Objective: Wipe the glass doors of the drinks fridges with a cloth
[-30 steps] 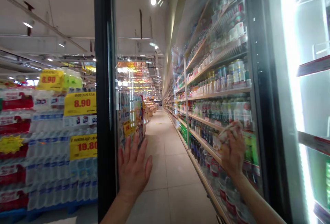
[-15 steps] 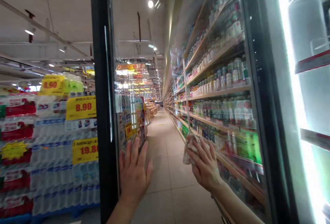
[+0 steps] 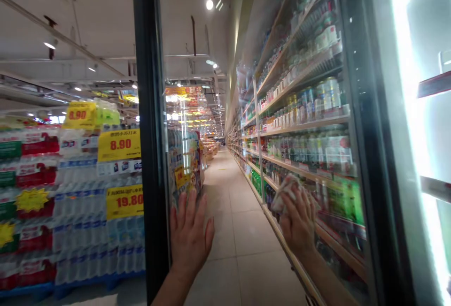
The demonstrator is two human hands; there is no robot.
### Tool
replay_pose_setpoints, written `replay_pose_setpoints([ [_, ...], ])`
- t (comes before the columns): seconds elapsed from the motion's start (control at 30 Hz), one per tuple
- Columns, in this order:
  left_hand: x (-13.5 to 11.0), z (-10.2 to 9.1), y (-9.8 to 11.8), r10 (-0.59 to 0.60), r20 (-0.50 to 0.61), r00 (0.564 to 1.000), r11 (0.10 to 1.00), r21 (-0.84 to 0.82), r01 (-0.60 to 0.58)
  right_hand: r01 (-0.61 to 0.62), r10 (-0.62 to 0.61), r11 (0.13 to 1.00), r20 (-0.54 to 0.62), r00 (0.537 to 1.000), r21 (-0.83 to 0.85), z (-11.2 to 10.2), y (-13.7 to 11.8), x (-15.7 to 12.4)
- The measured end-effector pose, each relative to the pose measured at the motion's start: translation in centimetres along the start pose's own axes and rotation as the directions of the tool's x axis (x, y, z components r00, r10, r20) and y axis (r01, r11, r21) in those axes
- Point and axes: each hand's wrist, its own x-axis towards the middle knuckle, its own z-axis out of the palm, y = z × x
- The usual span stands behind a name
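A glass door with a black frame stands before me, and the aisle shows through it. My left hand lies flat against the lower left of the pane, close to the frame, its fingers stretched out and holding nothing. On the right side of the pane, my right hand presses a crumpled whitish cloth to the glass. Its fingers are bent over the cloth and slightly blurred.
Packed drink bottles with yellow price signs stack up at the left. Shelves of bottles and cans appear in the glass on the right. Past the door's right frame is a lit cooler interior.
My right hand has moved right across the glass with the cloth. The left hand stays flat on the pane. The whole view has shifted slightly.
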Motion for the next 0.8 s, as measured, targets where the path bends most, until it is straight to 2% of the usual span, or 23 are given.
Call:
replay_pose_setpoints([
  [0.07, 0.0, 0.0, 0.0, 0.005, -0.003, 1.0, 1.0, -0.001, -0.005, -0.203, 0.197, 0.978, -0.132, 0.972, -0.037, -0.1, 0.7, 0.1],
  [0.1, -0.1, 0.0, 0.0, 0.004, -0.001, 1.0, 1.0, 0.0, -0.004, -0.229, 0.221, 0.973, -0.142, 0.965, -0.042, -0.1, 0.6, -0.1],
  [0.13, -0.1, 0.1, 0.0, 0.0, 0.0, 1.0, 1.0, 0.001, 0.0, -0.186, 0.18, 0.982, -0.105, 0.978, -0.043, -0.1, 0.2, -0.5],
  [0.17, -0.1, 0.1, 0.0, 0.0, 0.001, 1.0, 1.0, 0.001, 0.0, -0.078, 0.077, 0.996, -0.024, 0.997, -0.031, -0.1, -0.5, -1.0],
  [0.2, -0.1, 0.1, 0.0, -0.003, 0.001, 1.0, 1.0, 0.0, 0.003, 0.055, -0.055, 0.998, 0.068, 0.996, -0.001, -0.1, -1.1, -1.6],
  [0.23, -0.1, 0.1, 0.0, -0.007, 0.001, 1.0, 1.0, -0.003, 0.007, 0.168, -0.171, 0.985, 0.141, 0.975, 0.036, -0.1, -1.7, -2.2],
  [0.27, -0.1, 0.1, 0.0, -0.009, 0.003, 1.0, 1.0, -0.005, 0.009, 0.227, -0.234, 0.972, 0.177, 0.956, 0.059, -0.1, -2.0, -2.6],
  [0.3, -0.1, 0.1, 0.0, -0.008, 0.006, 1.0, 1.0, -0.007, 0.008, 0.22, -0.227, 0.974, 0.173, 0.958, 0.055, -0.1, -1.9, -2.8],
  [0.37, -0.1, 0.0, 0.1, -0.005, 0.006, 1.0, 1.0, -0.002, 0.005, 0.052, -0.052, 0.999, 0.07, 0.996, -0.004, -0.1, -1.1, -2.7],
  [0.43, -0.1, -0.1, 0.1, 0.0, 0.003, 1.0, 1.0, 0.007, 0.0, -0.132, 0.13, 0.99, -0.053, 0.99, -0.052, 0.0, -0.4, -2.2],
  [0.47, 0.0, -0.1, 0.2, 0.0, 0.002, 1.0, 1.0, 0.01, 0.0, -0.17, 0.165, 0.984, -0.079, 0.983, -0.057, 0.0, -0.5, -2.0],
  [0.5, 0.0, -0.1, 0.2, 0.0, -0.001, 1.0, 1.0, 0.012, 0.0, -0.157, 0.153, 0.986, -0.068, 0.986, -0.054, 0.1, -1.0, -1.9],
  [0.57, -0.1, -0.1, 0.2, -0.002, 0.004, 1.0, 1.0, 0.013, 0.002, -0.022, 0.022, 1.0, 0.031, 0.999, -0.015, 0.2, -2.6, -2.0],
  [0.63, -0.2, -0.1, 0.2, -0.007, 0.014, 1.0, 1.0, 0.01, 0.006, 0.138, -0.144, 0.989, 0.126, 0.981, 0.062, 0.2, -4.1, -2.0],
  [0.67, -0.3, -0.1, 0.1, -0.01, 0.017, 1.0, 1.0, 0.008, 0.01, 0.178, -0.189, 0.98, 0.142, 0.972, 0.086, 0.2, -4.3, -1.9],
  [0.7, -0.3, -0.1, 0.1, -0.012, 0.018, 1.0, 1.0, 0.006, 0.012, 0.178, -0.189, 0.98, 0.136, 0.973, 0.088, 0.1, -4.1, -1.7],
  [0.73, -0.4, -0.1, 0.1, -0.013, 0.018, 1.0, 1.0, 0.006, 0.013, 0.132, -0.138, 0.989, 0.107, 0.985, 0.066, 0.1, -3.4, -1.4],
  [0.8, -0.5, -0.1, 0.2, -0.015, 0.016, 1.0, 1.0, 0.007, 0.015, -0.049, 0.049, 0.999, -0.005, 0.999, -0.007, 0.1, -1.7, -1.0],
])
